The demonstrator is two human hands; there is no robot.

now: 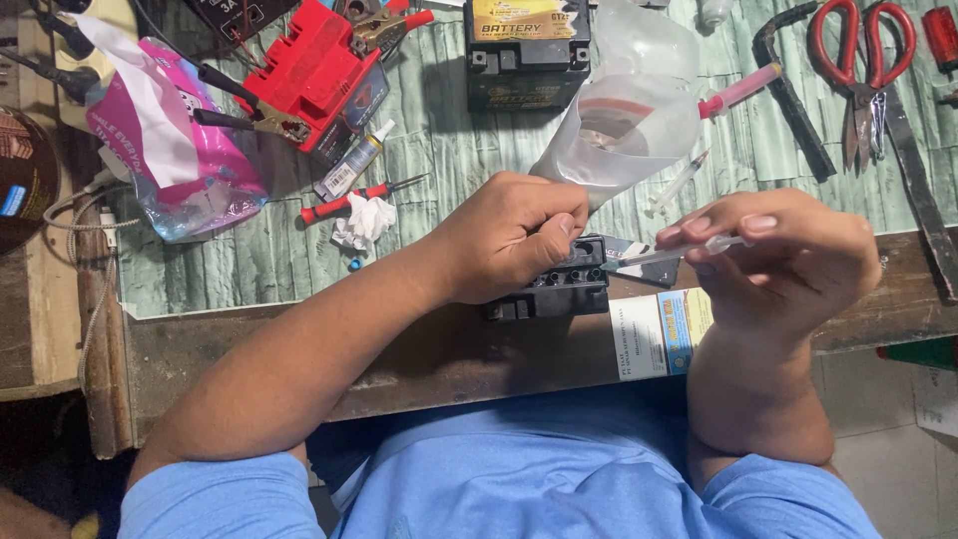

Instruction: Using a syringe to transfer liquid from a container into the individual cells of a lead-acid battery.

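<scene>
Syringe (667,256) tip aimed at the small black battery (559,284) by the bench edge.
My right hand (788,262) pinches the syringe; my left hand (509,240) is curled tight on the battery top. I should hold both steady and go slow. Green patterned mat (449,160), red scissors (860,45), messy workshop bench.

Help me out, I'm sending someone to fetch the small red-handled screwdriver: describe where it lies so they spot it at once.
Start at the red battery at the top left of the green-patterned bench mat. Just below it, past a small glue tube, the screwdriver lies nearly flat above a crumpled white tissue. Its thin red handle and short metal shaft set it apart from the red-handled scissors far right.
</scene>
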